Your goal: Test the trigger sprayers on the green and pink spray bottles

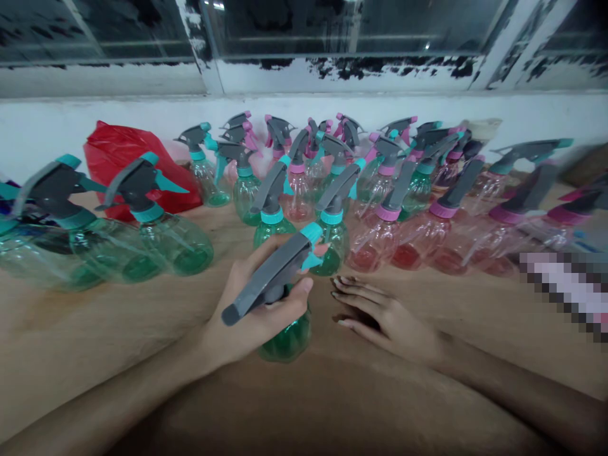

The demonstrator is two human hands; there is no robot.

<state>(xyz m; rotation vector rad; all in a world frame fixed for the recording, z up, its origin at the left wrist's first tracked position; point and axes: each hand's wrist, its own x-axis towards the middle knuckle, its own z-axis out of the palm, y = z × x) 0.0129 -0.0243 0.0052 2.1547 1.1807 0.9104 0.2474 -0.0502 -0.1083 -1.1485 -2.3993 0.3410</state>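
the left hand point(249, 332) has its fingers clamped around the neck of a green spray bottle point(286, 340), just in front of other green bottles point(330, 250). bare tabletop point(147, 323) opens to the left, while a narrow strip of wood parts it from the right hand point(389, 320), fingers slightly apart, near the pink bottles point(368, 250).

Seemingly a workshop: many similar spray bottles point(331, 218) line a table point(118, 316) mid-frame, below patchy windows point(351, 28) at the top.
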